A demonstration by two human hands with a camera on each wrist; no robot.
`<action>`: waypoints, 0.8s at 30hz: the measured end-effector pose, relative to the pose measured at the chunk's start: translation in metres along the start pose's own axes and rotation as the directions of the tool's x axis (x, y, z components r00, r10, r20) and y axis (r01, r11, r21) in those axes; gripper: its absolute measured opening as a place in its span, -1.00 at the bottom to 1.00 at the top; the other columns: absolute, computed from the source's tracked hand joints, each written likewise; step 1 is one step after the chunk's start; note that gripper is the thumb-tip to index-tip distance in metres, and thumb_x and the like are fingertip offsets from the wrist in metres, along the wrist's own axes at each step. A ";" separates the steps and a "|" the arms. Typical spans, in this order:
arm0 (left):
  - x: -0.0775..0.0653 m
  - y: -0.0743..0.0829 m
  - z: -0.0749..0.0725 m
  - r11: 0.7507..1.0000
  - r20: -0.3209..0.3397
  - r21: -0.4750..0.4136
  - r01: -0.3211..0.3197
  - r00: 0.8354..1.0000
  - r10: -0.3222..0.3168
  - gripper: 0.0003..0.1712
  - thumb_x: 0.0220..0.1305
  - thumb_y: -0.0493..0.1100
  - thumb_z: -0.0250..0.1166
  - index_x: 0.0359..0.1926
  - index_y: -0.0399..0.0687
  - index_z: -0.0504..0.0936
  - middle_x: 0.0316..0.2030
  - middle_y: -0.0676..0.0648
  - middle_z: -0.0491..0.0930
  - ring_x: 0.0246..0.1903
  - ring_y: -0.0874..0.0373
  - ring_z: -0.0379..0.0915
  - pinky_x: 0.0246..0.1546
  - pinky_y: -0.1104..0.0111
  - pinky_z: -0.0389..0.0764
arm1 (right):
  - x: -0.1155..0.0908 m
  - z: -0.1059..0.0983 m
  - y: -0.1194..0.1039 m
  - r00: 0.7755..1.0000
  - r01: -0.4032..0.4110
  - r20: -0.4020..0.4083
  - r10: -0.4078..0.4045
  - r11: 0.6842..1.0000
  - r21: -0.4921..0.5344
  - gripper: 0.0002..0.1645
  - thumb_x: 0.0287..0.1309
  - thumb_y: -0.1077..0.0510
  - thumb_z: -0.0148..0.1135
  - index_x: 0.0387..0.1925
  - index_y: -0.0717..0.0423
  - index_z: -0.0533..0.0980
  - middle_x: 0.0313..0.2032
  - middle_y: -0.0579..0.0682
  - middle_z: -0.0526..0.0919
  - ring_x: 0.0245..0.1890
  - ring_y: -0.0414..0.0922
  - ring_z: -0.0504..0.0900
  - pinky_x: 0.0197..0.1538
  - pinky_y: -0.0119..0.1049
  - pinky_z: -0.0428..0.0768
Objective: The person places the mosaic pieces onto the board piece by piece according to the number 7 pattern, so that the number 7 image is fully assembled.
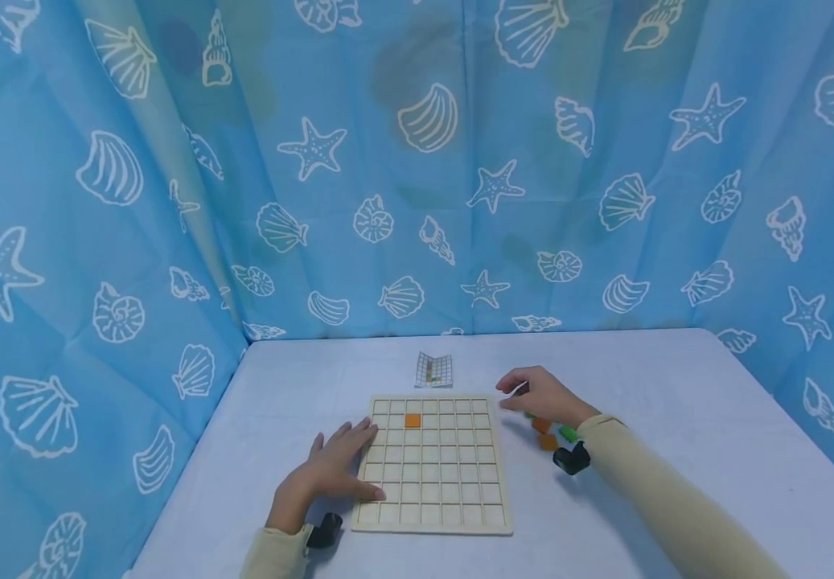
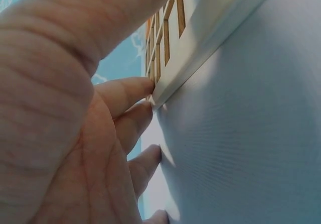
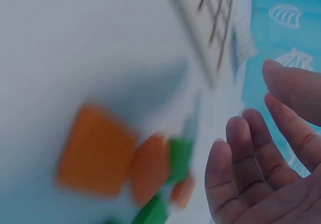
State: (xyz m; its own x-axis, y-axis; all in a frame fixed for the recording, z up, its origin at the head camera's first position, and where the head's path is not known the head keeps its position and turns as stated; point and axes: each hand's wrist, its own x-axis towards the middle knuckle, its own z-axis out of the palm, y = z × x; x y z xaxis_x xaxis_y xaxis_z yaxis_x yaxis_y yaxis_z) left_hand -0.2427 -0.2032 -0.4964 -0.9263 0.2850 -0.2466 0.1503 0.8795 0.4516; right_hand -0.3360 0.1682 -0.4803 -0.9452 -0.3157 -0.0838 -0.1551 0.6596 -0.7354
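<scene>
Touching left edge of gridded board (image 1: pixel 449 473): left hand (image 1: pixel 328 469), fingers spread apart. Board flat on white table (image 1: pixel 648 394); orange tile (image 1: pixel 412 420) in second row from far edge, third column from left. Right hand (image 1: pixel 548 394) well apart, near orange pieces (image 1: pixel 548 442), green pieces (image 1: pixel 568 433); fingers loosely bent.

Left grip (image 1: pixel 331 468) lies with fingers spread; right grip (image 1: pixel 543 393) hovers, fingers loosely bent.
</scene>
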 end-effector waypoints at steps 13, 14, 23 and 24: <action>0.002 0.003 -0.009 1.000 -0.020 0.000 -0.005 1.000 0.005 0.27 -0.21 0.30 0.59 0.50 0.02 0.22 0.54 -0.06 0.08 0.53 -0.20 -0.12 0.42 -0.36 -0.24 | -0.012 -0.011 0.032 0.997 -0.060 -0.057 0.053 0.990 -0.126 -0.72 0.08 0.20 0.42 -0.12 0.12 0.65 -0.13 0.03 0.69 -0.14 -0.04 0.61 0.06 -0.03 0.67; 0.001 0.003 -0.007 1.000 -0.012 -0.001 -0.002 1.000 0.002 0.27 -0.21 0.31 0.59 0.50 0.02 0.22 0.54 -0.06 0.08 0.53 -0.20 -0.12 0.42 -0.37 -0.25 | -0.013 -0.010 0.032 0.997 -0.061 -0.047 0.055 0.990 -0.128 -0.72 0.08 0.21 0.42 -0.12 0.13 0.65 -0.12 0.04 0.68 -0.15 -0.04 0.60 0.04 -0.04 0.68; 0.001 0.001 0.001 1.000 0.013 0.004 -0.017 1.000 0.017 0.27 -0.18 0.34 0.56 0.50 0.00 0.20 0.54 -0.08 0.08 0.53 -0.22 -0.11 0.40 -0.40 -0.21 | -0.017 -0.003 0.035 0.995 -0.095 -0.028 0.092 0.983 -0.158 -0.69 0.06 0.21 0.43 -0.11 0.14 0.64 -0.13 0.06 0.61 -0.21 -0.06 0.52 -0.21 -0.26 0.70; 0.001 0.001 -0.001 1.000 0.011 0.006 -0.018 1.000 0.018 0.27 -0.17 0.33 0.56 0.50 0.00 0.20 0.54 -0.08 0.08 0.53 -0.22 -0.12 0.40 -0.40 -0.21 | -0.015 -0.004 0.034 0.996 -0.093 -0.030 0.089 0.982 -0.164 -0.69 0.06 0.21 0.43 -0.11 0.15 0.64 -0.14 0.06 0.61 -0.21 -0.06 0.52 -0.22 -0.26 0.69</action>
State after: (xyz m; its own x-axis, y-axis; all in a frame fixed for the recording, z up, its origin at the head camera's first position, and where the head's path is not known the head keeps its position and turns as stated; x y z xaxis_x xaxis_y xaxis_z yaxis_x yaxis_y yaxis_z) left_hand -0.2442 -0.2023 -0.4957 -0.9194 0.3049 -0.2483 0.1690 0.8765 0.4507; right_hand -0.3278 0.1982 -0.5019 -0.9634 -0.2350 -0.1287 -0.1118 0.7891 -0.6040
